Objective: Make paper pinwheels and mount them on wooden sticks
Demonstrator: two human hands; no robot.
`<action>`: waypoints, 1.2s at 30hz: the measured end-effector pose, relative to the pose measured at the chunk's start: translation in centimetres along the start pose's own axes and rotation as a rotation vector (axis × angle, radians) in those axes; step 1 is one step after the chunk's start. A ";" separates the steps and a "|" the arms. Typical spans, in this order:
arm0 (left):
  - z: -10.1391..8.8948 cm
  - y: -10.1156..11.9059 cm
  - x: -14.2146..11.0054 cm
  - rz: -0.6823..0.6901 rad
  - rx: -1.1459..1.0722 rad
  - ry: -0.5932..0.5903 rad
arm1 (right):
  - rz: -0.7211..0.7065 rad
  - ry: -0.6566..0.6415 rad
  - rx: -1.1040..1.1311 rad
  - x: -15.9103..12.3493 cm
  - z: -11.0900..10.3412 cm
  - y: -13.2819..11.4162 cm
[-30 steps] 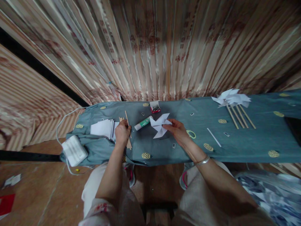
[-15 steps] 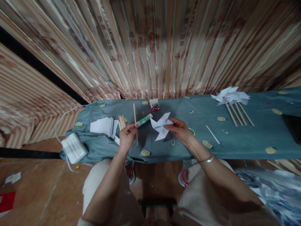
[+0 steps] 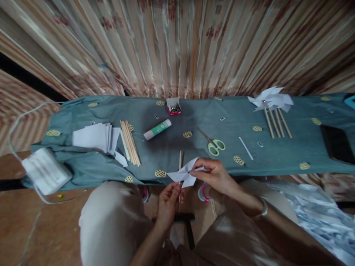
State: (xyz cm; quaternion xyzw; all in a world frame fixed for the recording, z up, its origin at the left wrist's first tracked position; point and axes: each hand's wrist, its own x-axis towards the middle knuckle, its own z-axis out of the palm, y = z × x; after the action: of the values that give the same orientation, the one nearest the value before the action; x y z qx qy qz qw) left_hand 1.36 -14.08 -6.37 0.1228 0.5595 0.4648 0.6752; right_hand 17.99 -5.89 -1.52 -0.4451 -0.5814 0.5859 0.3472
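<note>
Low over the table's near edge, my left hand [image 3: 169, 201] is closed around a thin wooden stick [image 3: 180, 158] held upright. My right hand [image 3: 215, 173] pinches a white paper pinwheel [image 3: 180, 175] near its centre, with thumb and fingers on the folded blades. The pinwheel lies across the front of the stick, hiding part of it. Whether the two are joined I cannot tell. Beyond my hands are green-handled scissors [image 3: 213, 142], a glue stick [image 3: 157, 129] and a small red and white box [image 3: 174, 107] of metal pins.
On the blue-green tablecloth [image 3: 183, 122], wooden sticks [image 3: 130, 142] lie beside stacked white paper pieces [image 3: 93, 137]. Several finished pinwheels [image 3: 271, 99] rest at the far right, near a paper strip [image 3: 246, 148] and a black phone [image 3: 338, 144]. A white power strip [image 3: 47, 170] sits at the left corner.
Both hands have drawn closer to my body and come together, bringing the stick behind the pinwheel. My view has tilted down, and the scissors, earlier mostly covered by my right hand, now show fully.
</note>
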 end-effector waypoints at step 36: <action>-1.5 -1.1 0.9 -0.098 0.273 0.044 | -0.560 0.088 -0.598 2.8 0.9 -1.0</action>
State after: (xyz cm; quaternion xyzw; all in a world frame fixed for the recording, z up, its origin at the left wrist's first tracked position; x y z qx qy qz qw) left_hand 0.58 -14.54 -8.23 0.1759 0.6375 0.3534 0.6616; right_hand 16.00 -3.56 -0.98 -0.3755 -0.8094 0.2544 0.3731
